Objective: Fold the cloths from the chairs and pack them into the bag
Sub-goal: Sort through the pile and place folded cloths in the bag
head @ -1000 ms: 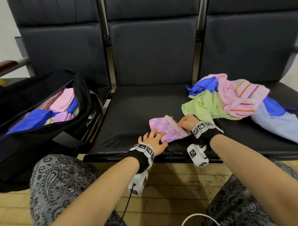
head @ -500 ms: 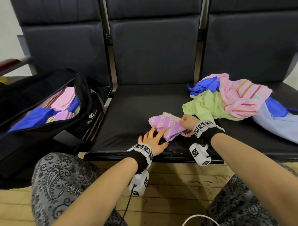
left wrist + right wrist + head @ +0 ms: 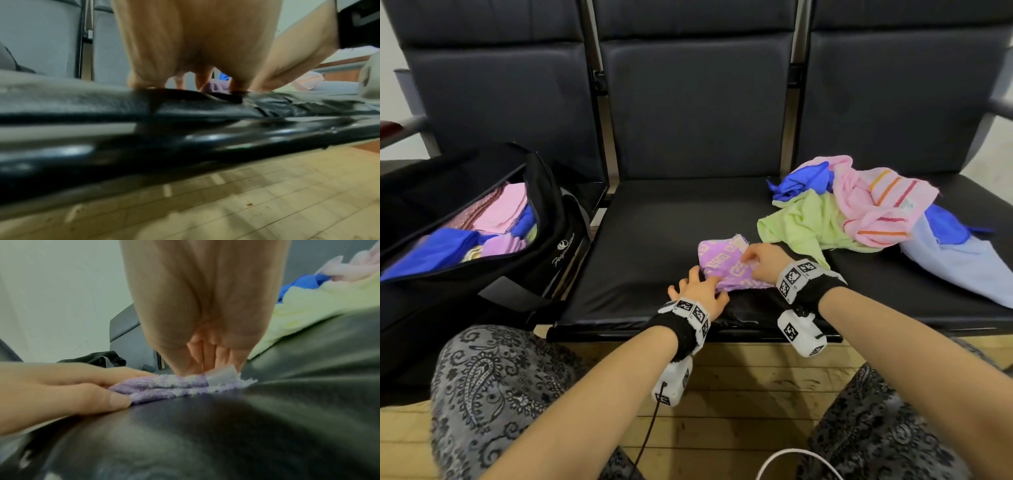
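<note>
A purple patterned cloth (image 3: 722,262) lies part-folded near the front of the middle black seat (image 3: 654,240). My right hand (image 3: 751,257) pinches the cloth's right edge; in the right wrist view thumb and fingers (image 3: 207,356) meet on the purple cloth (image 3: 164,386). My left hand (image 3: 705,286) rests with spread fingers on the cloth's near left edge, and its fingers (image 3: 92,378) look fairly straight beside the fold. The open black bag (image 3: 548,219) stands on the left seat with folded cloths (image 3: 500,212) inside.
A loose pile covers the right seat: a green cloth (image 3: 801,222), a pink striped towel (image 3: 876,205), a blue cloth (image 3: 804,181) and a pale blue one (image 3: 962,263). My patterned knees and a wooden floor (image 3: 739,394) lie below the seat's front edge.
My right hand has drawn the purple cloth's right side leftwards over itself, making it more compact. My left hand has stayed at the near edge, its fingers shifting slightly.
</note>
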Demonstrator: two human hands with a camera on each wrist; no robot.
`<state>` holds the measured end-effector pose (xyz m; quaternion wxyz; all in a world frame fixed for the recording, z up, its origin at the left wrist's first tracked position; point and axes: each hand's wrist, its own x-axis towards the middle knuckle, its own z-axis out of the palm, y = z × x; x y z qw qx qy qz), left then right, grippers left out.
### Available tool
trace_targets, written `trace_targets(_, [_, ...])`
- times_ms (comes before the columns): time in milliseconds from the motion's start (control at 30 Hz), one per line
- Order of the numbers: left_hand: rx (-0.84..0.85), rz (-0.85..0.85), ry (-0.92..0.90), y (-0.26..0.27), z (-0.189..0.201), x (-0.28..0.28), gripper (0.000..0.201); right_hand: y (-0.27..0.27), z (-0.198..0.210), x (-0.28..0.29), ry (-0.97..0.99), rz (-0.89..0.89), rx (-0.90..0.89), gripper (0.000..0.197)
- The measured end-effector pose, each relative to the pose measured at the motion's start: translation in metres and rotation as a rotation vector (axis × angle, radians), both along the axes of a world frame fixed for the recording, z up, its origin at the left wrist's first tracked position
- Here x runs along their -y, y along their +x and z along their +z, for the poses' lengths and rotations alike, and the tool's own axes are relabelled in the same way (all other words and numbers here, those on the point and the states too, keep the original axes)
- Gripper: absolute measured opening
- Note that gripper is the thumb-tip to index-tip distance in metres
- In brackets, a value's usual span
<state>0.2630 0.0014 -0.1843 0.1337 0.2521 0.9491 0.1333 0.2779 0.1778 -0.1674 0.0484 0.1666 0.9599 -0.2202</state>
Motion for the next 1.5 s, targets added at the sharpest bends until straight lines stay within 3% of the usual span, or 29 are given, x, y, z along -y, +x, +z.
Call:
trace_targets(133, [-0.042, -0.167, 0.019, -0.011, -0.001, 0.009, 0.059, 0.005, -0.001, 0.006, -0.026, 0.085, 0.14, 0.037])
trace_targets(233, [-0.014, -0.194, 0.049, -0.015, -0.002, 0.016, 0.068, 0.008, 0.008, 0.011, -0.018, 0.135, 0.177, 0.038])
trace_targets(400, [-0.168, -0.321, 0.058, -0.014, 0.004, 0.025, 0.045, 0.016, 0.014, 0.013, -0.045, 0.2, 0.199, 0.024])
trace_targets(533, [-0.231, -0.384, 0.108, -0.015, 0.016, 0.021, 0.024, 0.029, 0.029, 0.016, -0.212, 0.264, 0.193, 0.049])
trace_targets(667, [-0.069, -0.242, 0.395, -0.018, 0.036, 0.021, 0.014, 0.035, 0.04, 0.023, -0.238, 0.338, -0.026, 0.051])
trace_targets(800, [-0.019, -0.175, 0.569, -0.02, 0.051, 0.022, 0.017, 0.023, 0.047, 0.03, -0.159, 0.318, -0.371, 0.019])
trace_targets(900, [-0.028, -0.135, 0.524, -0.028, 0.06, 0.027, 0.024, 0.013, 0.065, 0.028, -0.179, 0.236, -0.507, 0.016])
trace_targets(1033, [-0.051, -0.07, 0.45, -0.042, 0.068, 0.036, 0.015, 0.008, 0.084, 0.025, -0.158, 0.218, -0.591, 0.015])
trace_targets(1133, [-0.078, -0.032, 0.413, -0.042, 0.083, 0.041, 0.043, 0.007, 0.094, 0.024, -0.189, 0.054, -0.677, 0.025])
trace_targets(1267, [-0.198, -0.065, 0.242, -0.033, 0.095, 0.047, 0.05, 0.006, 0.1, 0.02, -0.248, -0.086, -0.639, 0.033])
trace_targets(1367, [-0.238, 0.031, 0.256, -0.036, 0.099, 0.05, 0.06, 0.007, 0.101, 0.02, -0.203, -0.137, -0.643, 0.031])
trace_targets(1500, [-0.237, 0.005, 0.199, -0.05, 0.102, 0.058, 0.064, 0.011, 0.107, 0.026, -0.254, -0.047, -0.65, 0.034])
